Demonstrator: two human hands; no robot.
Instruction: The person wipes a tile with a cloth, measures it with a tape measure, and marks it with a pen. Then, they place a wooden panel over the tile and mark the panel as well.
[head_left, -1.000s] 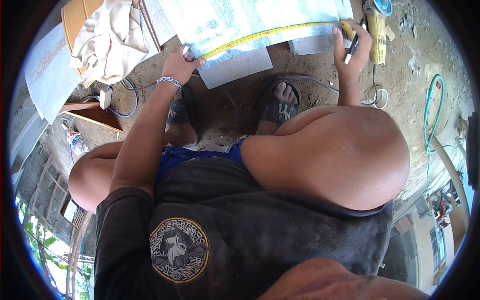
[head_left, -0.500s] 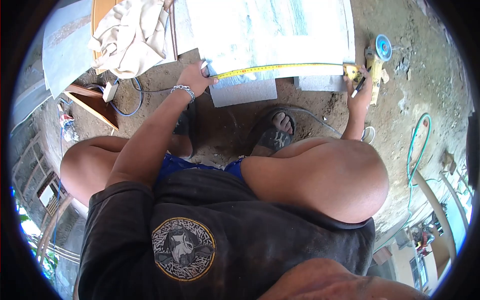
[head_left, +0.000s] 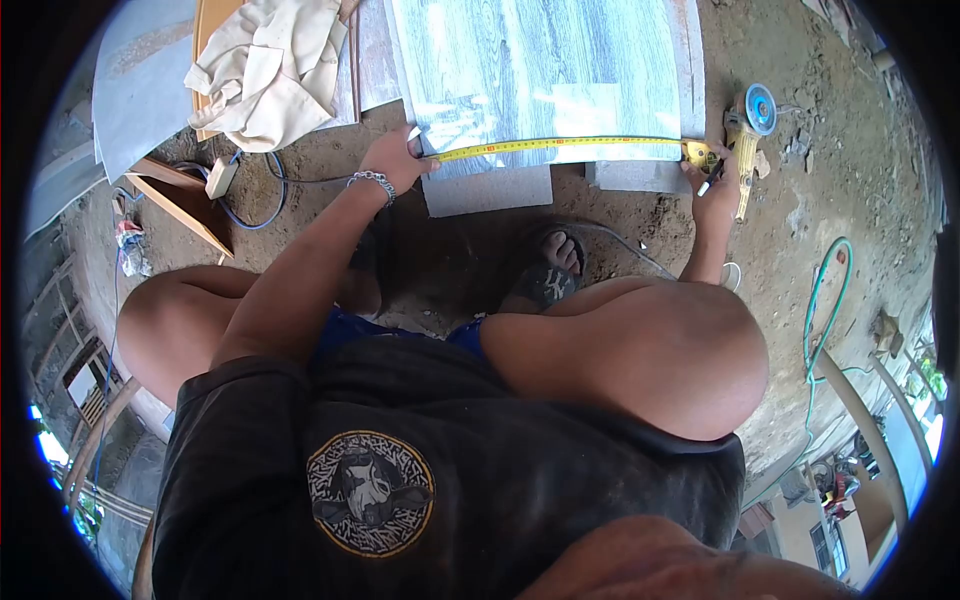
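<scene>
A yellow tape measure is stretched across the near part of a blue-grey wood-patterned panel. My left hand, with a chain bracelet at the wrist, pinches the tape's end at the panel's left edge; a small white piece shows by its fingers. At the right edge my right hand grips the yellow tape case and also a dark pen with a white tip. Grey slabs lie under the panel's near edge.
An angle grinder with a blue disc lies just right of my right hand. Cream cloth is heaped at the upper left, near a blue cable and a wooden piece. A green hose loops on the dirt at right.
The view has shifted slightly, and the panel's pattern shows more clearly. Both hands keep their hold on the tape, which remains stretched across the panel.
</scene>
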